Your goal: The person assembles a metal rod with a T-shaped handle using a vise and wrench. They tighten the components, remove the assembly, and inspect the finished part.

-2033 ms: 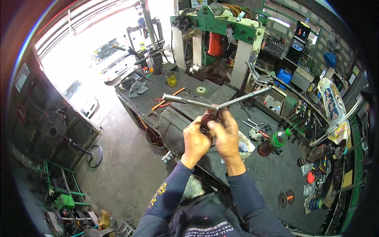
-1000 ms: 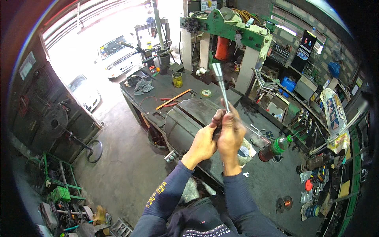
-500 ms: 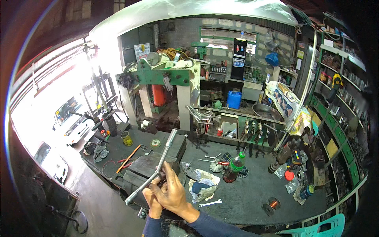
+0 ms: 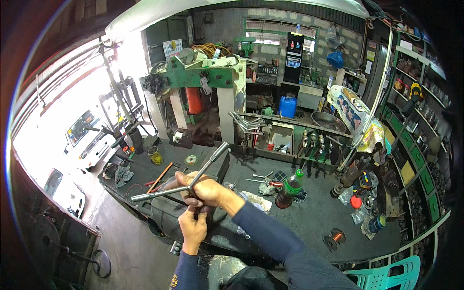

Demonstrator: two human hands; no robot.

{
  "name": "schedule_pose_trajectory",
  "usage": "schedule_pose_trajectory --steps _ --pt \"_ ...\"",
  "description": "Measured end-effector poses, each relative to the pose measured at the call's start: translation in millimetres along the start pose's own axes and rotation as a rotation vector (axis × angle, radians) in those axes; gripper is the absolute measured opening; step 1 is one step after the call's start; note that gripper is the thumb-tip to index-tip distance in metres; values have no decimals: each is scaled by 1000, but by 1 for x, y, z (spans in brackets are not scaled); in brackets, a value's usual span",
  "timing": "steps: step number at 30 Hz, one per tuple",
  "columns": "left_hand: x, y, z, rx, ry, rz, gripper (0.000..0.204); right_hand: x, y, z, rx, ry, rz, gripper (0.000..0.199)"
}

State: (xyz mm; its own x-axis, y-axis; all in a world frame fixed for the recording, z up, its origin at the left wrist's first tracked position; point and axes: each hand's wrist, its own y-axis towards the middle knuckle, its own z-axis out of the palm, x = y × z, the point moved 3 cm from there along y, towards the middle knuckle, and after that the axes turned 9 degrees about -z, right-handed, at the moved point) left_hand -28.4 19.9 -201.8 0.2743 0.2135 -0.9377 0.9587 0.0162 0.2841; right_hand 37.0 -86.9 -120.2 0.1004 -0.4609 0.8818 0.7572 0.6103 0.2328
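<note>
A silver three-way socket wrench [image 4: 166,192] is held over the left part of the bench, above a dark, blocky bench vise [image 4: 166,212]. My right hand [image 4: 208,189] is closed around the wrench near the joint of its arms. Just below it my left hand [image 4: 192,229] has its fingers pinched together under the joint. Whatever lies between those left fingertips, perhaps the third arm of the wrench, is mostly hidden. One wrench arm points up to the far right, another to the near left.
A green-capped bottle of dark liquid [image 4: 289,191] stands right of my hands, beside a smaller Y-shaped wrench [image 4: 263,178]. Farther right lies a copper wire spool [image 4: 334,238]. An orange hacksaw [image 4: 160,177] and a yellow can [image 4: 155,155] are at the left. A green press frame [image 4: 200,77] rises behind.
The wrench has turned, with its near-left end swinging up and left. My right hand has moved up over it, and my left hand now shows below. The view has shifted slightly.
</note>
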Motion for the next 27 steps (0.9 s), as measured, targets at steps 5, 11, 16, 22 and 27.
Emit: schedule_pose_trajectory --steps 5,11,16,22,27 --pt "-2 -1 -7 -180 -60 82 20 -15 -66 45 -572 -762 -747 58" --pt "-5 -1 -8 -209 -94 70 20 -14 -46 45 -582 -458 -715 60" --pt "-19 4 0 -66 -25 148 22 3 5 -3 -112 -70 -42 61" --pt "-11 4 -6 -123 -69 127 20 -11 -40 32 -522 -66 -572 34" --pt "-10 7 -10 -135 -89 3 28 -20 -55 70 -746 -915 -949 52"
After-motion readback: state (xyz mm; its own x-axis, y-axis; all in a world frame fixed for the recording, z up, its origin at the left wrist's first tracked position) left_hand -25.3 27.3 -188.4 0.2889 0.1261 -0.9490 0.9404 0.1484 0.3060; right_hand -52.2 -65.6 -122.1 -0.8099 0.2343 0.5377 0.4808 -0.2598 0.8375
